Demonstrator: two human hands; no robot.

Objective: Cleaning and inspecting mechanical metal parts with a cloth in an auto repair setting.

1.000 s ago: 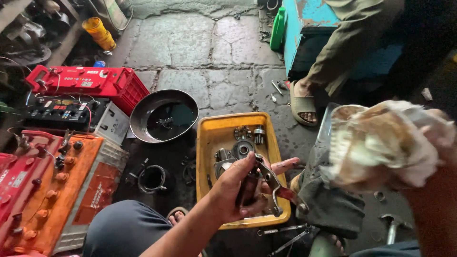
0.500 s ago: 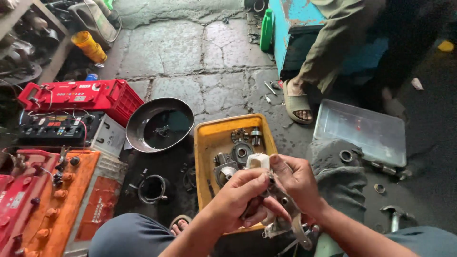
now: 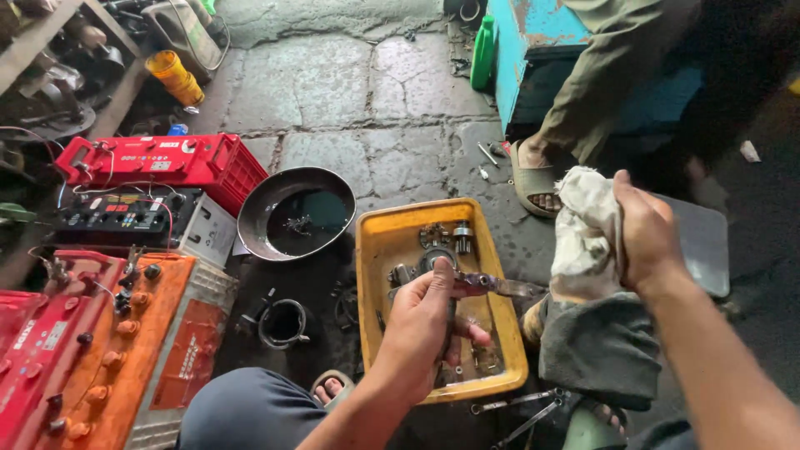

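My left hand (image 3: 425, 321) grips a greasy metal part with a flat arm (image 3: 492, 286) that sticks out to the right, over the yellow tray (image 3: 385, 237). In the tray lie gears and other dark metal pieces (image 3: 433, 250). My right hand (image 3: 646, 233) is raised to the right of the tray and clutches a stained white rag (image 3: 583, 229). The rag hangs apart from the metal part. A grey cloth (image 3: 600, 350) lies under the rag, over my knee.
A round black pan (image 3: 292, 212) with dark liquid sits left of the tray. Orange and red batteries (image 3: 92, 342), a red case (image 3: 158, 158) and a black charger (image 3: 117, 212) line the left. Another person's sandalled foot (image 3: 533, 183) stands by a blue box (image 3: 533, 50). Wrenches (image 3: 517, 408) lie near my feet.
My right hand left the metal part and rose to the right with the white rag. My left hand still holds the part, now turned so that its arm points right.
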